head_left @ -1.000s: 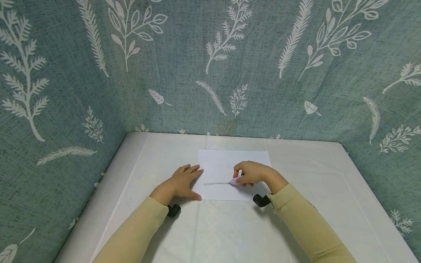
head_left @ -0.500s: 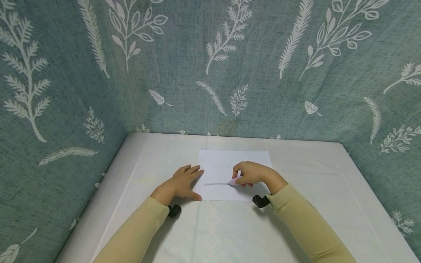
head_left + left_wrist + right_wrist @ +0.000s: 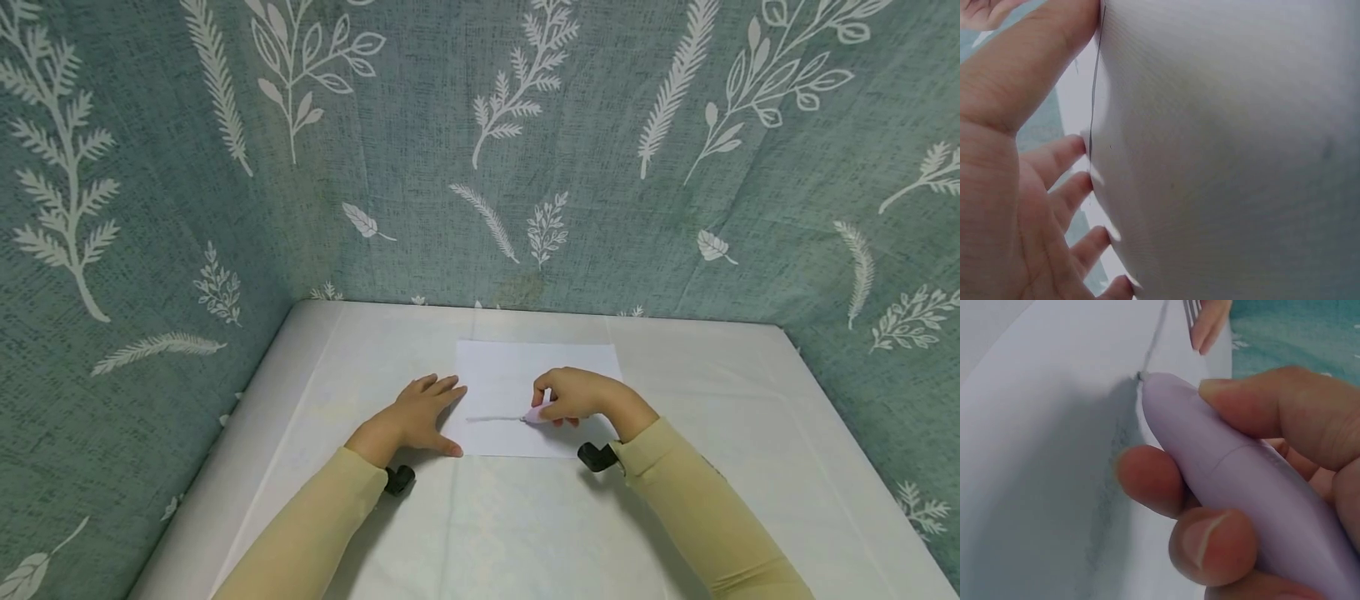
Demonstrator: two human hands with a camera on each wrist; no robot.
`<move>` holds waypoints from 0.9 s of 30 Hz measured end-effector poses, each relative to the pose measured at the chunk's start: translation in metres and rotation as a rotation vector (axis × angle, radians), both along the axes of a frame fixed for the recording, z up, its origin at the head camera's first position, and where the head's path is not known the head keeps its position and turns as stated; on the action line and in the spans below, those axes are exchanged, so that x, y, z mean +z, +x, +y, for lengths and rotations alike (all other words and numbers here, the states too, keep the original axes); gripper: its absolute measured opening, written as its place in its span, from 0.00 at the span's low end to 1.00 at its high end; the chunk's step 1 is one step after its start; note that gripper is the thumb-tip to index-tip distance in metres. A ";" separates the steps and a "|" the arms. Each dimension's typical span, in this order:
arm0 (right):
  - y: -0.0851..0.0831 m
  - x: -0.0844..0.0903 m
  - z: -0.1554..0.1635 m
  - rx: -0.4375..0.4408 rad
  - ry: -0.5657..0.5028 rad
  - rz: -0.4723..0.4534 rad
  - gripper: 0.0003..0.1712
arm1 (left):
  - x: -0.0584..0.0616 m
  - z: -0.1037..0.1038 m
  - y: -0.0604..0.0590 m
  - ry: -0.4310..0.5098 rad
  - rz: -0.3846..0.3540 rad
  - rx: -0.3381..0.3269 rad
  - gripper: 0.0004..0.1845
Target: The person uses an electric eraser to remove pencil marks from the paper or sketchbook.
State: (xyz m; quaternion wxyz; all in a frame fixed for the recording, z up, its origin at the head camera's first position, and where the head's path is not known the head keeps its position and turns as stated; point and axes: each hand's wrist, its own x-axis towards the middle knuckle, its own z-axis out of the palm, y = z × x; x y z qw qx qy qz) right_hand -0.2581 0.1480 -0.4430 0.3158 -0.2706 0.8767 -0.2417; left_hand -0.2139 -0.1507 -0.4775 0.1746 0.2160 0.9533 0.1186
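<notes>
A sheet of white paper (image 3: 498,367) lies on the table, with a thin grey line (image 3: 491,418) running across its lower half. My right hand (image 3: 583,395) pinches a fat lilac electric eraser (image 3: 1235,456) between thumb and fingers, body tilted. Its small tip (image 3: 1142,375) meets the right end of the line, with dark specks around it. On the tip's other side the right wrist view shows a faint grey smear. My left hand (image 3: 411,418) lies with fingers spread at the paper's left edge; its fingertips (image 3: 1079,145) touch that edge in the left wrist view.
A white cloth (image 3: 517,525) covers the table. Green fabric walls (image 3: 420,167) with white leaf prints rise behind it and at both sides. Black wrist devices (image 3: 596,457) stick out from both sleeves.
The eraser tip has crept slightly left relative to the paper, and the line looks a touch shorter. The left hand stays on the paper's edge.
</notes>
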 end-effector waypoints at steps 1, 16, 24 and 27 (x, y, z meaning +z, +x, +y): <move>0.000 0.000 0.000 0.000 0.002 -0.002 0.03 | 0.000 0.000 0.000 -0.003 0.000 -0.001 0.58; -0.003 0.000 -0.001 -0.015 0.007 0.007 0.02 | -0.003 0.000 -0.001 0.011 0.001 0.003 0.58; -0.003 -0.001 -0.003 -0.007 0.011 -0.003 0.03 | -0.003 0.000 -0.001 0.011 -0.001 0.008 0.58; -0.003 -0.001 -0.004 -0.014 0.013 -0.001 0.02 | -0.003 0.000 0.000 0.012 -0.002 0.008 0.58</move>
